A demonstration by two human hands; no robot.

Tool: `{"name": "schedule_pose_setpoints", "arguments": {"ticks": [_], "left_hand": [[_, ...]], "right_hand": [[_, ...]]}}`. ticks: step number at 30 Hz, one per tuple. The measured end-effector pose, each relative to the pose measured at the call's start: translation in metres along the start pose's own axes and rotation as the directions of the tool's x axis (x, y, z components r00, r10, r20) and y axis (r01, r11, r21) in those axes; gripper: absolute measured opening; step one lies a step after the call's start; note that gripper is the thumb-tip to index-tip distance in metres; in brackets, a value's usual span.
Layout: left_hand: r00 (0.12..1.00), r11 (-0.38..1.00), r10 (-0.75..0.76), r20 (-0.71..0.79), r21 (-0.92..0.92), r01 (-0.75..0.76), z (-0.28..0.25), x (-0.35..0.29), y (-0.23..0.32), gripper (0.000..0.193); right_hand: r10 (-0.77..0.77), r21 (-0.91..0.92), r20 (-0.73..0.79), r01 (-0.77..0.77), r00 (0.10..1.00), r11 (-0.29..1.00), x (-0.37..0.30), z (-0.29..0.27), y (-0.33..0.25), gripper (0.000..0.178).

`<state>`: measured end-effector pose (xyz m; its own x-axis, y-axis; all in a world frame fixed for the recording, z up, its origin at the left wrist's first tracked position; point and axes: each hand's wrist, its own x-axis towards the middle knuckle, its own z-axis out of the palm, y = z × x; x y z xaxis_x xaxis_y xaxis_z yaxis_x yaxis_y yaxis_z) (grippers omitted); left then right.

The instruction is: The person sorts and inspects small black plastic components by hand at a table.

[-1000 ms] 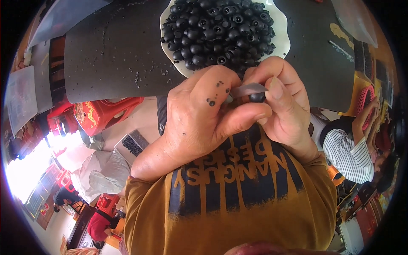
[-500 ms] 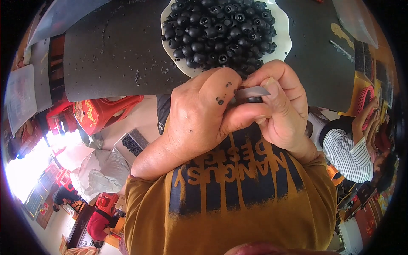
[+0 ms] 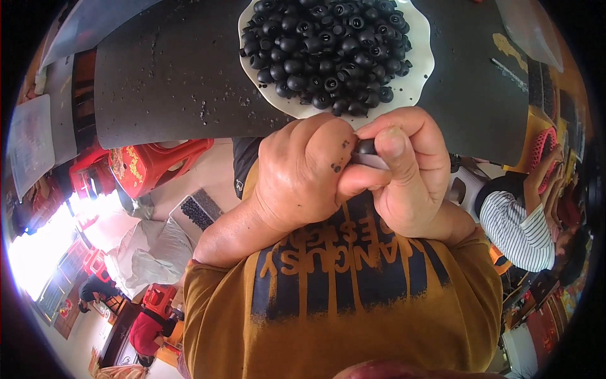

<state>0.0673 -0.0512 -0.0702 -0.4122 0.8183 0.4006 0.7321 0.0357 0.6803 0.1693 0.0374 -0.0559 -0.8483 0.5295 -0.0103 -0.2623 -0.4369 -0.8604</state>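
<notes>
One dark table point(image 3: 177, 76), one wavy-rimmed white plate point(image 3: 423, 63), one heap of black pieces point(image 3: 328, 50) too many to count, left hand point(image 3: 300, 170) curled around one blade point(image 3: 371, 162), right hand point(image 3: 413, 174) pinching one rounded black piece point(image 3: 365, 146) just beside that blade.

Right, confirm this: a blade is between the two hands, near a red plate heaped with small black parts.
Not quite: the plate is white, not red, as the head view shows. The blade is indeed between the left hand and right hand, near that plate heaped with small black parts.
</notes>
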Motion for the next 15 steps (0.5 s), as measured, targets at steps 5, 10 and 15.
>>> {"name": "schedule_pose_setpoints", "arguments": {"ticks": [5, 10, 15], "left_hand": [[0.999, 0.999, 0.029, -0.018, -0.015, -0.029, -0.002, 0.0, -0.001, 0.047], [0.998, 0.997, -0.051, -0.043, -0.063, 0.048, -0.006, -0.003, -0.001, 0.055], [0.977, 0.971, -0.209, 0.036, -0.112, 0.212, -0.015, -0.003, 0.0, 0.06]], "right_hand": [[0.07, 0.127, 0.003, -0.07, 0.998, 0.989, 0.0, 0.006, -0.002, 0.017], [0.16, 0.149, 0.006, -0.159, 0.987, 0.976, 0.0, 0.004, -0.003, 0.02], [0.181, 0.128, -0.008, -0.179, 0.983, 0.976, 0.004, 0.004, -0.008, 0.021]]}}
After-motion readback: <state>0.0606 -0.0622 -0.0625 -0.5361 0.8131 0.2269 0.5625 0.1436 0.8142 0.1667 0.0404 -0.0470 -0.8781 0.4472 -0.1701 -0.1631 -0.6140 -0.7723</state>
